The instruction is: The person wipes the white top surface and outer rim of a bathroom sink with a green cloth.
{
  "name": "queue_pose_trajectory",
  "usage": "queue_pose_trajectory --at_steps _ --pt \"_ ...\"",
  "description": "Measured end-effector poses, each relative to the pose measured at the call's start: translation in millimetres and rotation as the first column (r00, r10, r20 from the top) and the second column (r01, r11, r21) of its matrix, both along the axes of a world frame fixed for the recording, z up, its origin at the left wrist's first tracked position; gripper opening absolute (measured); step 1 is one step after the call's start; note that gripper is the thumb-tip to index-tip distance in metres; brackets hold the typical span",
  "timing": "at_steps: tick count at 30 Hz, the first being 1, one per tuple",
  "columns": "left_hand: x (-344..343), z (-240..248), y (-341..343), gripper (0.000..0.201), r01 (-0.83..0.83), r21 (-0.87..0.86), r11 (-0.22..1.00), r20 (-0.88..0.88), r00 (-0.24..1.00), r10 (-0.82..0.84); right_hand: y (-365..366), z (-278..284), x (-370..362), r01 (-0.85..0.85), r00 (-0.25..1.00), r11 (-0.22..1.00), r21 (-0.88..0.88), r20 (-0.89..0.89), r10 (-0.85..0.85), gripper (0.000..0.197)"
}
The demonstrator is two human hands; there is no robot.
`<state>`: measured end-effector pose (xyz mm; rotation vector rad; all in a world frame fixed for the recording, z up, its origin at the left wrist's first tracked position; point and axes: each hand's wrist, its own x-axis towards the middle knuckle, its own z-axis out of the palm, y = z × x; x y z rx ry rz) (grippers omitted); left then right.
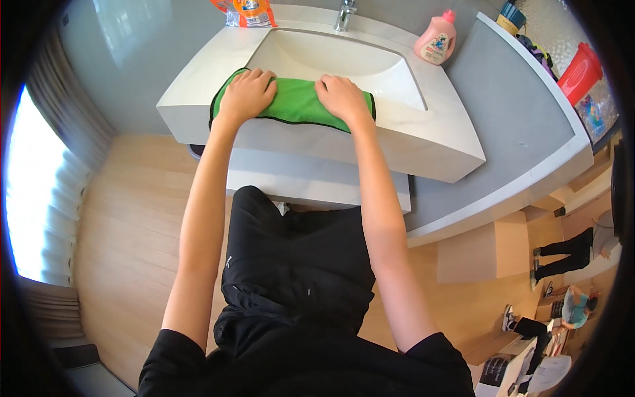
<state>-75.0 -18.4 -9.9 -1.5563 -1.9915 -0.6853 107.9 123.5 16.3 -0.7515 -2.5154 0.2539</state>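
Observation:
A green cleaning cloth (pixel 294 100) with black edging is draped across the front rim of a white washbasin (pixel 317 53), its near part hanging over the counter's front face. My left hand (pixel 249 96) holds the cloth near its left end, fingers bent over it and pointing toward the basin. Toward the other end, my right hand (pixel 344 100) grips it in the same way, its fingertips curled down into the fabric. Between the two hands the cloth lies spread out. The palms and the cloth's underside are hidden.
A chrome faucet (pixel 344 16) stands behind the basin. On the white counter (pixel 198 83) are an orange-and-white packet (pixel 248 13) at far left and a pink detergent bottle (pixel 437 40) at right. A grey partition (pixel 509 112) borders the right side; other people are beyond it.

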Motion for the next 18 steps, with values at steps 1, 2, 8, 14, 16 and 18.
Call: queue_pose_trajectory --at_steps 1,2,8,14,16,18 --pt "2.3 0.9 -0.4 0.025 0.013 0.021 1.0 -0.031 0.999 -0.012 1.1 -0.7 1.6 -0.002 1.0 1.0 0.0 0.004 0.002 0.038" --pt "3.5 2.9 -0.2 0.025 0.009 0.017 1.0 -0.045 0.999 -0.008 2.5 -1.3 3.5 -0.005 1.0 1.0 -0.001 0.008 0.005 0.038" --pt "3.8 -3.5 0.1 0.024 -0.003 -0.043 0.999 -0.094 0.996 -0.001 -5.3 -0.4 10.8 -0.012 0.998 0.998 0.057 0.069 0.008 0.039" --pt "-10.3 -17.4 14.4 0.025 -0.024 -0.052 0.998 -0.369 0.929 0.003 -1.8 -0.7 8.3 -0.03 0.997 0.999 0.026 0.07 0.028 0.042" --pt "-6.4 -18.1 19.0 0.027 -0.01 -0.033 0.999 -0.309 0.951 -0.001 4.8 -2.4 11.5 -0.033 0.999 0.998 0.045 0.035 0.031 0.041" --pt "-1.3 -16.5 22.1 0.029 -0.009 -0.057 0.998 -0.306 0.952 -0.009 11.5 0.5 17.2 -0.042 0.997 0.998 -0.039 0.065 0.044 0.04"
